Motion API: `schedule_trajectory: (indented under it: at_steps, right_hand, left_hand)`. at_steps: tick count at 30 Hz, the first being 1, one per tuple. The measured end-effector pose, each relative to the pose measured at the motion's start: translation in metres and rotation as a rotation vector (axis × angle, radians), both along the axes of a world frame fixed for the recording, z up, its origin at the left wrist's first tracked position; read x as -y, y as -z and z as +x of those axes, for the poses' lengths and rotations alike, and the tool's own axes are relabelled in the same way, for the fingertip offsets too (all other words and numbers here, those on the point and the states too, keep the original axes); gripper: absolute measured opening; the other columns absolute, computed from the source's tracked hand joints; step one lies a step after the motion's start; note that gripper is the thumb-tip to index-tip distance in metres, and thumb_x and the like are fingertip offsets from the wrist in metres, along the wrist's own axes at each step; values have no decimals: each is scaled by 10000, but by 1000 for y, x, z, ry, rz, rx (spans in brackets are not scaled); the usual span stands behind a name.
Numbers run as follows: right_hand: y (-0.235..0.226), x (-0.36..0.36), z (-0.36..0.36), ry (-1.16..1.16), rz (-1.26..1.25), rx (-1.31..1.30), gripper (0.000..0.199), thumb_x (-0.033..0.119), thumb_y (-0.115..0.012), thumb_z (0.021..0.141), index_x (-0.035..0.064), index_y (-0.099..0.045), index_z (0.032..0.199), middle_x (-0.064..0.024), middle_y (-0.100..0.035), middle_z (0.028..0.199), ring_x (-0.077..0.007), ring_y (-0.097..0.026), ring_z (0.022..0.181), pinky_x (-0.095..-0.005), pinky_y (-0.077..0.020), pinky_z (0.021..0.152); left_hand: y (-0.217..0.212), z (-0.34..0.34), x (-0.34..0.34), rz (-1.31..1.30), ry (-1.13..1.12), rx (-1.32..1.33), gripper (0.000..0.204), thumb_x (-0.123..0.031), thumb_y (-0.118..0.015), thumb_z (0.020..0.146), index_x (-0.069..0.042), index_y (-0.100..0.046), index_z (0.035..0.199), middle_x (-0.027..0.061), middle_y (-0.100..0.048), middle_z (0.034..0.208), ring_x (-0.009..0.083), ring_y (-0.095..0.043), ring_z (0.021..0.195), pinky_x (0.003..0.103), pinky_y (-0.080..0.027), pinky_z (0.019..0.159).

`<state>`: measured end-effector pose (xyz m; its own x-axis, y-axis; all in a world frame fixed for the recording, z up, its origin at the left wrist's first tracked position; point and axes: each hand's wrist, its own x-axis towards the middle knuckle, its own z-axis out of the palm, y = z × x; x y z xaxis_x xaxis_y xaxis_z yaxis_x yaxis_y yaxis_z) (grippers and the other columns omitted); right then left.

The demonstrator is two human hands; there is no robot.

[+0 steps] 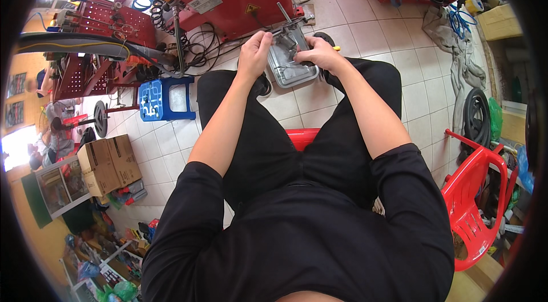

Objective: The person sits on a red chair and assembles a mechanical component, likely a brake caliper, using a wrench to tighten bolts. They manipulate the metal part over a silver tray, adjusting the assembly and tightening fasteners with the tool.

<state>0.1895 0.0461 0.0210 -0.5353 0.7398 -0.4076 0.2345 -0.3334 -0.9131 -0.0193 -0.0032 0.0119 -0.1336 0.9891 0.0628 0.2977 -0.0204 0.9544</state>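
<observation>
Between my knees a grey rectangular plastic tray (298, 80) rests on the tiled floor, with small dark pieces inside that are too small to name. Above its far half is a grey metal part (295, 39), with a thin rod rising beyond it. My left hand (254, 57) is closed at the tray's left side, thumb on top, near the end of the metal part; what its fingers grip is hidden. From the right, my right hand (323, 55) reaches over the tray, fingers bent and closed against the metal part.
Straight ahead stands a big red machine (234, 2) with black cables beside it. A blue stool (166, 99) is to the left, and cardboard boxes (108, 164) are stacked farther left. At right are a red plastic chair (474, 205) and a black tyre (476, 116).
</observation>
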Motion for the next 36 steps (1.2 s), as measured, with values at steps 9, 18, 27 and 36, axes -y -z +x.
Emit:
schedule_trajectory:
  at_steps: [9, 18, 27, 36]
  right_hand:
    - [2, 0, 0, -4, 14, 5, 418, 159, -735, 660, -14, -612, 1019, -27, -603, 768, -94, -560, 657, -233, -446, 586]
    - [5, -1, 0, -5, 13, 2, 412, 156, -736, 663, -14, -612, 1018, -36, -614, 791, -102, -572, 671, -233, -459, 605]
    - [-3, 0, 1, 17, -12, -23, 404, 154, -738, 670, -17, -609, 1013, -40, -611, 817, -102, -575, 690, -237, -466, 619]
    - [-4, 0, 2, -6, -19, -1, 363, 146, -730, 676, 4, -602, 985, -30, -606, 823, -102, -575, 718, -238, -462, 657]
  left_hand:
    - [-3, -2, 1, -63, -2, -74, 424, -401, -443, 967, -13, -577, 859, -7, -499, 673, 88, -444, 625, 259, -359, 578]
    - [5, -3, 0, -52, -23, -19, 403, -395, -452, 951, -22, -561, 844, 0, -492, 656, 107, -441, 606, 290, -371, 576]
    - [0, -3, 1, -91, 48, -30, 372, -371, -468, 960, -16, -552, 885, -18, -466, 663, 88, -418, 619, 268, -365, 587]
    - [2, -5, -1, -81, 5, -32, 373, -375, -465, 959, -15, -558, 930, -3, -509, 671, 101, -449, 628, 277, -377, 602]
